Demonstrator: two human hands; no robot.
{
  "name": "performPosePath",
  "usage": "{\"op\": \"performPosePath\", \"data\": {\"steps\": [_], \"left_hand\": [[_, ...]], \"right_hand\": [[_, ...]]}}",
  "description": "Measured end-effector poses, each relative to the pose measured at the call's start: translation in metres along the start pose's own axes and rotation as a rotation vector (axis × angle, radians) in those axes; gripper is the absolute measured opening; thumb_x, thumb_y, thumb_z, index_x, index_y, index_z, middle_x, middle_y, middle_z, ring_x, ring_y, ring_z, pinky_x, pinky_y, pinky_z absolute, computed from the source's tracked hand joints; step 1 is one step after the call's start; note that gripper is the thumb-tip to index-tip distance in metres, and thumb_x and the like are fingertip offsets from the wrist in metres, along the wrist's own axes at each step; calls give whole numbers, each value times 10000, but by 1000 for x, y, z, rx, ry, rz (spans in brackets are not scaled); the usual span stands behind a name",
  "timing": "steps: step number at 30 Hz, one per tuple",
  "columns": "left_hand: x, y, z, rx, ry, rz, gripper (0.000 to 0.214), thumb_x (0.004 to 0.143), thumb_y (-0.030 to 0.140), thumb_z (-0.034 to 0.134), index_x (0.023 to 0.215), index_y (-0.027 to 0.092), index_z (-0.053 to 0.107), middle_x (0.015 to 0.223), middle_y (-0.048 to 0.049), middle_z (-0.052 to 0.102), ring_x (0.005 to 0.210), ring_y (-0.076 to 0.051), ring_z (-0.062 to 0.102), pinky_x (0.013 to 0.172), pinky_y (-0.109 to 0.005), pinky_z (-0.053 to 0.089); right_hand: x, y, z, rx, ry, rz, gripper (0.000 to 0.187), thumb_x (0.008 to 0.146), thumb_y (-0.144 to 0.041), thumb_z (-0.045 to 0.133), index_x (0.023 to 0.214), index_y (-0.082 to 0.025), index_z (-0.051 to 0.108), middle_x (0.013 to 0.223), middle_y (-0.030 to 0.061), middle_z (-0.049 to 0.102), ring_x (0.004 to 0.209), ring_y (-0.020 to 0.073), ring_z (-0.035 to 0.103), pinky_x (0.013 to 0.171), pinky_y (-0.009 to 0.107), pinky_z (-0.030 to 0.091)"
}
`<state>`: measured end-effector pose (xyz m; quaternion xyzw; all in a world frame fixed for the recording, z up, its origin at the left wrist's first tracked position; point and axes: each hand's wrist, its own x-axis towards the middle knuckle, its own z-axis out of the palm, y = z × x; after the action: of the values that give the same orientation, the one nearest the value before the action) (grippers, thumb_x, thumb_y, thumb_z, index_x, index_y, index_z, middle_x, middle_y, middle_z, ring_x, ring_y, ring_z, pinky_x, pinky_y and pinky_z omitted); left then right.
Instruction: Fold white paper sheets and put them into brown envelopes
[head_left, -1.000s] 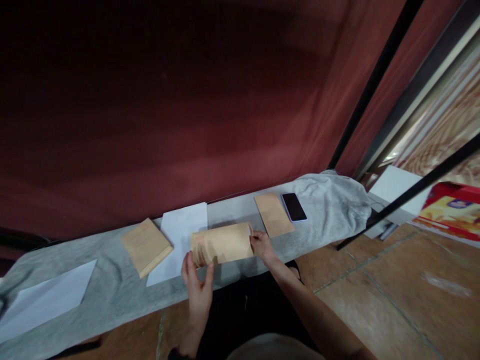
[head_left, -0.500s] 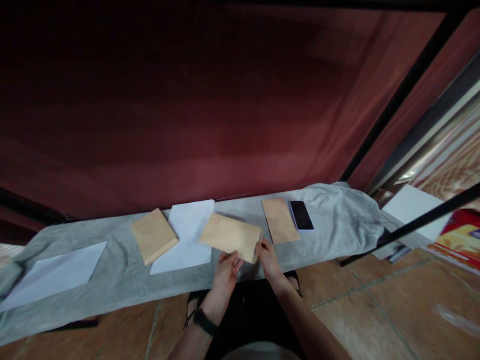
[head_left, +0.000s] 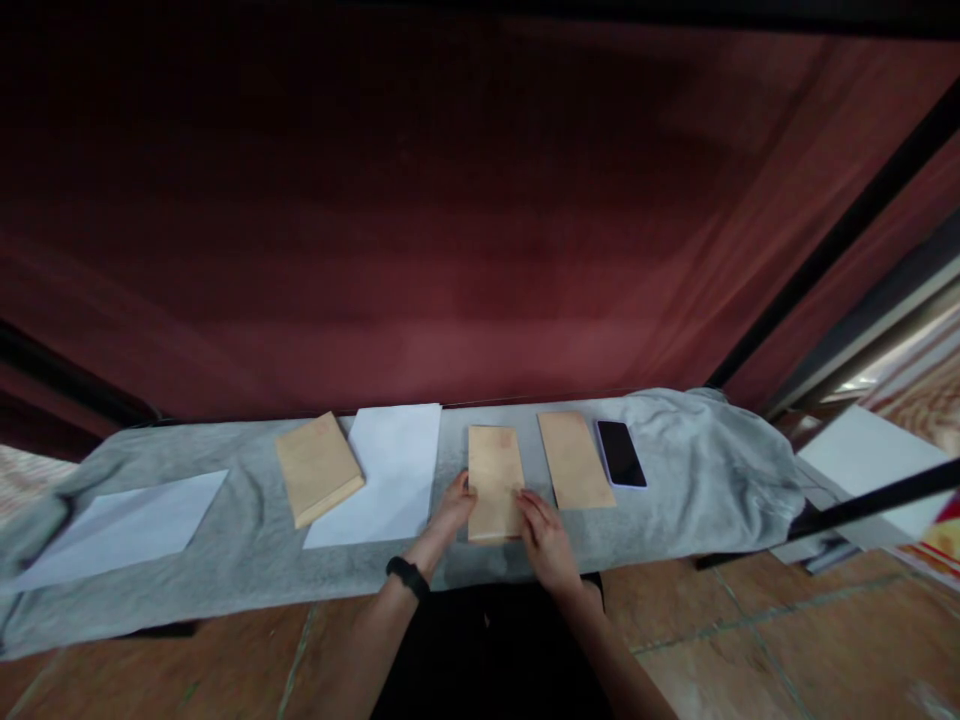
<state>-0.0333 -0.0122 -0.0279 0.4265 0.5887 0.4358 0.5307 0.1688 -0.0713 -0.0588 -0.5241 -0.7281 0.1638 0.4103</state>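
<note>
A brown paper envelope (head_left: 495, 470) is upright in front of me, its short side toward my body and a faint reddish mark near its top right corner. My left hand (head_left: 453, 508) grips its left edge, with the thumb on the edge. On the opposite edge, the fingers of my right hand (head_left: 545, 540) are pressed together. Whether the envelope rests fully on the grey cloth (head_left: 255, 560) I cannot tell. Just right of it lies another brown envelope (head_left: 576, 460), apart from my right hand.
A thick stack of brown envelopes (head_left: 316, 465) overlaps white paper sheets (head_left: 397, 470) to the left. More white paper (head_left: 127, 530) lies at the far left. A phone (head_left: 621, 453) is beside the right envelope. Behind stands a dark red panel (head_left: 480, 250), with a black bar (head_left: 847, 230) at right.
The held envelope has turned from lying crosswise and tilted to pointing straight away from me. Both hands have shifted to its two long sides. The view has moved slightly.
</note>
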Motion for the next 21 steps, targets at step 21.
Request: {"op": "performPosePath", "data": {"steps": [21], "left_hand": [[87, -2, 63, 1112, -152, 682, 600, 990, 438, 391, 1522, 163, 378, 1595, -110, 368, 1495, -247, 287, 1249, -455, 130]], "right_hand": [[2, -3, 5, -130, -164, -128, 391, 950, -183, 479, 1324, -231, 582, 1348, 106, 630, 1278, 256, 569, 1135, 519, 414]]}}
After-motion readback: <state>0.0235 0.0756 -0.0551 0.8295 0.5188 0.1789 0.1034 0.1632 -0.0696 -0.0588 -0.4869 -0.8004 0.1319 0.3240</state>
